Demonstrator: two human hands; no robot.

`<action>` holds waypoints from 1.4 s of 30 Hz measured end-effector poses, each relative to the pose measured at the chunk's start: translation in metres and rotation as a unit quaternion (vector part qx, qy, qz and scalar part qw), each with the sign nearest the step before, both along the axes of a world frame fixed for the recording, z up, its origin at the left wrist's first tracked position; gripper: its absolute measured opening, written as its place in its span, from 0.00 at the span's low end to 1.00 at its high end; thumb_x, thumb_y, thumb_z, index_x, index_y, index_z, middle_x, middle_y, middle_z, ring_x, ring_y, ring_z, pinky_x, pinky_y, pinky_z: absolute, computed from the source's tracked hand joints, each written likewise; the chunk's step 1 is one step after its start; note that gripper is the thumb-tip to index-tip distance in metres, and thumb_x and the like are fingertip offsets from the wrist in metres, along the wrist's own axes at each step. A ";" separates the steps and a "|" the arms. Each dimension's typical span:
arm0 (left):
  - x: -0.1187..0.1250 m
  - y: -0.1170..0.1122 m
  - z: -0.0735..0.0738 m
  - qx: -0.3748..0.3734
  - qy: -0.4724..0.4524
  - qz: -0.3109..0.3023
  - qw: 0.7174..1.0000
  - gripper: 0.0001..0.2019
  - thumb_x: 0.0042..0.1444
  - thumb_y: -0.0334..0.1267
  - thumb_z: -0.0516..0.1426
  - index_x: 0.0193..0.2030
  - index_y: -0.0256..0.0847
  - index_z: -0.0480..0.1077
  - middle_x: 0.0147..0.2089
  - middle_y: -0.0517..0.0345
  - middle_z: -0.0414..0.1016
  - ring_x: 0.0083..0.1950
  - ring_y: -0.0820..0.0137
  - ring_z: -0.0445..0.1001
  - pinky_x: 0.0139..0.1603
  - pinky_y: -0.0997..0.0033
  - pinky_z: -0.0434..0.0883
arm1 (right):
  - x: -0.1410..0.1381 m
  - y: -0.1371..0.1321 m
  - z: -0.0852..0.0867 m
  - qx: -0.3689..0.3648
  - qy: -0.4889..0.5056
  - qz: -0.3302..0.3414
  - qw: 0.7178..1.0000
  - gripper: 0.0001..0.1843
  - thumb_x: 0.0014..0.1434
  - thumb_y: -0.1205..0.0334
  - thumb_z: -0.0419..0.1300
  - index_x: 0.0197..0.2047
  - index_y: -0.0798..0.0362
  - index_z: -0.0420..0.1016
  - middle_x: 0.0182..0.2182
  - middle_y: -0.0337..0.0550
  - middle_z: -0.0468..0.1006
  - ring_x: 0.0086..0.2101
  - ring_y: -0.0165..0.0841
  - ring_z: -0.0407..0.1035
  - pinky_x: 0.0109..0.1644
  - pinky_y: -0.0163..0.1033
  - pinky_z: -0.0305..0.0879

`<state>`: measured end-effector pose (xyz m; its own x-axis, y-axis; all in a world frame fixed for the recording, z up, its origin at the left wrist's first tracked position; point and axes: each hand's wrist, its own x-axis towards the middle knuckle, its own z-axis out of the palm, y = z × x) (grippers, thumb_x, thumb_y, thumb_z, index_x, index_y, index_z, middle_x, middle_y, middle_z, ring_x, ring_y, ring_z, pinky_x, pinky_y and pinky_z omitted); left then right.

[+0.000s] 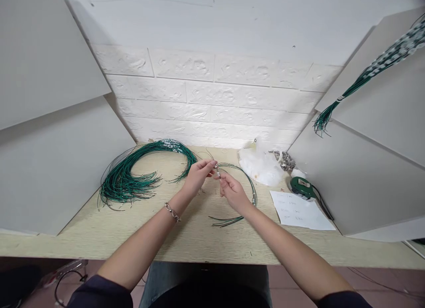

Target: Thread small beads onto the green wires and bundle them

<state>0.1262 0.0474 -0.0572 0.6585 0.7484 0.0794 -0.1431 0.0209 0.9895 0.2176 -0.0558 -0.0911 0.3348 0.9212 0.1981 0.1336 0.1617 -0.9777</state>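
My left hand (196, 178) and my right hand (234, 193) meet above the middle of the table, fingertips almost touching. Each is closed in a pinch on a thin wire with small white beads (218, 171), which show between the fingers. Part of that wire is hidden by the fingers. Behind and beside my right hand, a small bundle of green wires (251, 181) curves round on the table, its loose ends lying below the wrist. To the left of my left hand is a large curved bundle of green wires (124, 179) with white beads along its far side.
A white bag (260, 166) sits at the back right, beside a heap of silvery small parts (286, 161). Nearer are a green tape measure (302, 188) and a handwritten paper (297, 210). Another beaded wire bundle (361, 79) hangs along the right panel (375, 166).
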 end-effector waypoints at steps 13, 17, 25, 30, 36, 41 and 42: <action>-0.001 -0.004 0.002 0.015 0.017 -0.060 0.998 0.12 0.46 0.45 0.58 0.23 0.36 0.69 0.24 0.60 0.68 0.26 0.77 0.63 0.31 0.76 0.61 | 0.002 0.005 0.000 0.002 0.065 0.001 0.998 0.21 0.51 0.41 0.52 0.30 0.53 0.64 0.15 0.31 0.56 0.17 0.25 0.54 0.25 0.34 0.58; -0.001 -0.005 0.002 0.031 0.043 -0.085 0.995 0.13 0.47 0.45 0.56 0.24 0.37 0.69 0.23 0.61 0.67 0.25 0.77 0.62 0.27 0.77 0.58 | 0.004 0.005 0.001 -0.016 0.085 0.020 0.996 0.22 0.49 0.40 0.54 0.29 0.53 0.63 0.14 0.30 0.55 0.17 0.24 0.53 0.24 0.34 0.57; -0.001 -0.003 0.003 0.005 0.051 -0.020 0.998 0.12 0.44 0.45 0.59 0.23 0.36 0.70 0.24 0.60 0.66 0.23 0.79 0.58 0.20 0.78 0.53 | 0.002 0.005 -0.001 -0.053 0.112 0.075 0.989 0.23 0.47 0.39 0.55 0.26 0.53 0.60 0.16 0.31 0.57 0.17 0.22 0.52 0.23 0.32 0.52; -0.002 0.006 0.000 -0.166 -0.049 -0.025 0.985 0.11 0.42 0.43 0.60 0.24 0.35 0.69 0.23 0.61 0.63 0.23 0.80 0.59 0.20 0.81 0.54 | 0.003 0.005 -0.002 -0.072 0.102 0.099 0.987 0.23 0.47 0.39 0.55 0.25 0.53 0.59 0.17 0.30 0.57 0.17 0.21 0.52 0.23 0.31 0.51; -0.004 0.023 -0.006 -0.170 -0.098 0.036 0.980 0.12 0.40 0.41 0.62 0.25 0.34 0.68 0.23 0.63 0.61 0.22 0.82 0.57 0.17 0.82 0.52 | 0.004 0.008 -0.009 -0.086 0.096 0.107 0.986 0.24 0.47 0.39 0.55 0.24 0.54 0.59 0.16 0.29 0.56 0.17 0.21 0.50 0.25 0.32 0.57; -0.006 0.028 -0.004 -0.168 -0.102 0.062 0.978 0.13 0.39 0.42 0.63 0.25 0.35 0.67 0.25 0.62 0.65 0.22 0.83 0.58 0.17 0.81 0.51 | 0.003 0.007 -0.012 -0.078 0.082 0.114 0.987 0.23 0.49 0.39 0.53 0.24 0.53 0.59 0.16 0.30 0.55 0.17 0.22 0.49 0.25 0.32 0.58; -0.007 0.027 -0.004 -0.166 -0.099 0.051 0.980 0.13 0.39 0.43 0.62 0.26 0.35 0.68 0.25 0.62 0.65 0.22 0.83 0.58 0.18 0.81 0.52 | 0.003 0.007 -0.012 -0.078 0.082 0.115 0.987 0.23 0.49 0.39 0.53 0.24 0.53 0.59 0.15 0.30 0.54 0.17 0.22 0.49 0.25 0.32 0.58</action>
